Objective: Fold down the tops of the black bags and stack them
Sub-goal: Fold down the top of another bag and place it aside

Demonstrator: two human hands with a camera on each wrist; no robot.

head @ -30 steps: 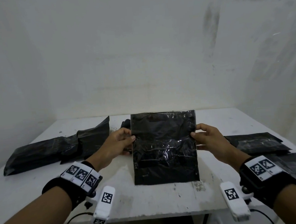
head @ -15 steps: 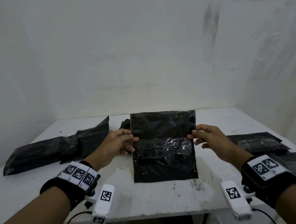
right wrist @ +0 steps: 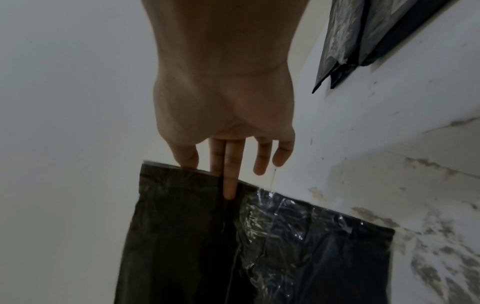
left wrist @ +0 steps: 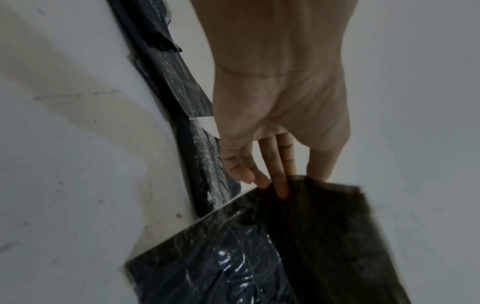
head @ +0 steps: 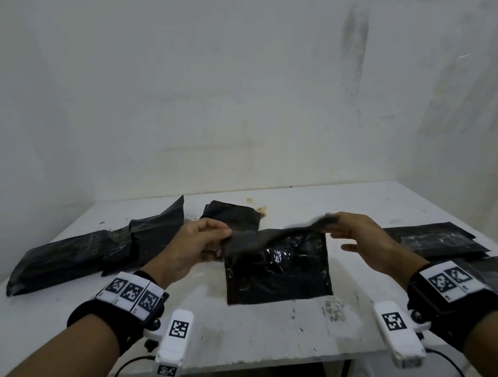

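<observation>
1. The black bag (head: pixel 277 271) lies flat near the front edge of the white table (head: pixel 251 339), and its top flap is lifted off the table.
2. The left hand (head: pixel 193 247) pinches the left corner of the flap between thumb and fingers.
3. The right hand (head: pixel 361 236) pinches the right corner in the same way; its other fingers are loosely spread.
4. Flat bags (head: pixel 437 239) are stacked at the right.
5. Unfolded bags (head: pixel 94 253) lie at the left, and one crumpled bag (head: pixel 232 215) lies behind the hands.
</observation>
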